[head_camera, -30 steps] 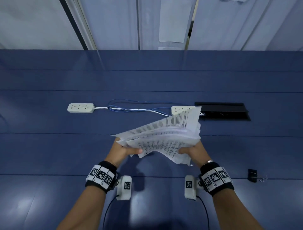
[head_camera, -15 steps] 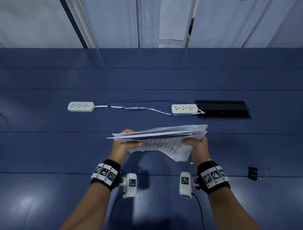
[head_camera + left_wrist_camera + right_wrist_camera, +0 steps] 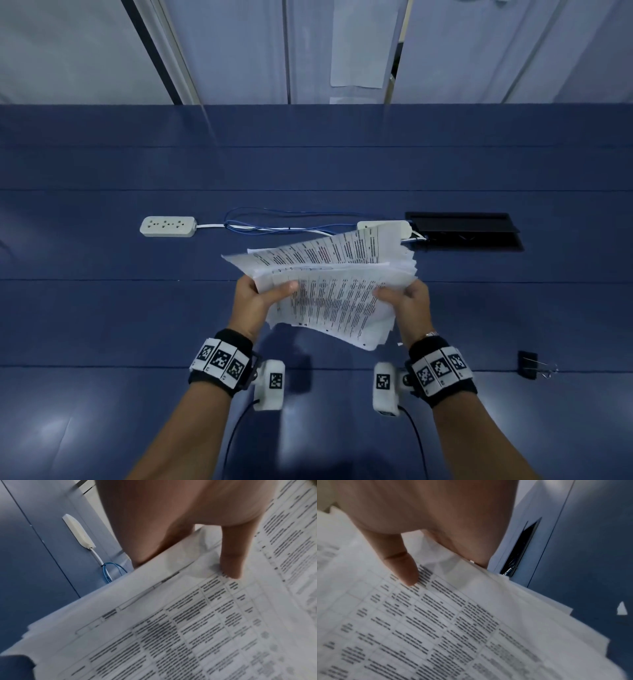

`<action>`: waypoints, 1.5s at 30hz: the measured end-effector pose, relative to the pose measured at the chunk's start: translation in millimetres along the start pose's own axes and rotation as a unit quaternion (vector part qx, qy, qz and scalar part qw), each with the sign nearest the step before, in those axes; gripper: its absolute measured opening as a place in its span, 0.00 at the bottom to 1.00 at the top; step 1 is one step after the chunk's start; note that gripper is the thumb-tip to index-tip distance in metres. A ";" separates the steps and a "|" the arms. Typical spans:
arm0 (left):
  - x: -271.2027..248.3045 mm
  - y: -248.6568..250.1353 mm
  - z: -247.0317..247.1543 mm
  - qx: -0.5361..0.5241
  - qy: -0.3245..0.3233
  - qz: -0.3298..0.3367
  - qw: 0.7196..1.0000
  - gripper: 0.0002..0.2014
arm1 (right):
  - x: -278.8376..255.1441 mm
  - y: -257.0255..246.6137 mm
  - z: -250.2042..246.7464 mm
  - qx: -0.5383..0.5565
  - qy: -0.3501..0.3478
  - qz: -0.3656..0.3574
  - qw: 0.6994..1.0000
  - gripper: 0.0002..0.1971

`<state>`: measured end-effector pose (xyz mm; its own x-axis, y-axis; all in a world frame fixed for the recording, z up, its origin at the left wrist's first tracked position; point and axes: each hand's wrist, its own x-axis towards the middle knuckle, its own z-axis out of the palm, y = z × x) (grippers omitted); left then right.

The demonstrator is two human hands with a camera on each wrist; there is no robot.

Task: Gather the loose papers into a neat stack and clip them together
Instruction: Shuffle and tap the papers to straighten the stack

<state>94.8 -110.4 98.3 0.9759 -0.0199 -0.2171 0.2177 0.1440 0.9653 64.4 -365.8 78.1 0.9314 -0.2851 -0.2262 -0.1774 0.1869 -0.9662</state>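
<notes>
The papers (image 3: 329,287), seen edge-on and nearly level half a second earlier, are now tilted with the printed face toward the head camera, sheets fanned and edges uneven; squaring is judged unfinished. The left hand (image 3: 255,301) and right hand (image 3: 407,305) pinch opposite sides, thumbs on top, fingers (image 3: 231,561) beneath. The binder clip (image 3: 529,365) lies unused on the blue surface (image 3: 102,308), right of the right fingers. Power strips (image 3: 168,226) and a cable hatch (image 3: 462,229) lie beyond; pale panels (image 3: 222,51) stand behind.
</notes>
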 end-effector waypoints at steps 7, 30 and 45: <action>1.2 2.3 5.5 0.009 0.021 0.017 1.000 0.17 | -3.8 4.5 7.0 -0.009 0.014 -0.021 1.000 0.13; -6.8 60.9 21.1 -0.111 0.056 0.068 0.990 0.23 | -12.9 3.6 6.4 -0.028 -0.021 0.016 0.999 0.17; 7.2 60.6 25.7 -0.002 0.108 0.100 0.989 0.10 | -9.4 5.4 4.0 -0.037 -0.012 0.017 0.999 0.15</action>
<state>115.3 -127.2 158.9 0.9742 0.2206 -0.0486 0.0203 0.1286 0.9915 55.9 -358.3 75.5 0.9313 -0.2574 -0.2576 -0.2321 0.1257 -0.9645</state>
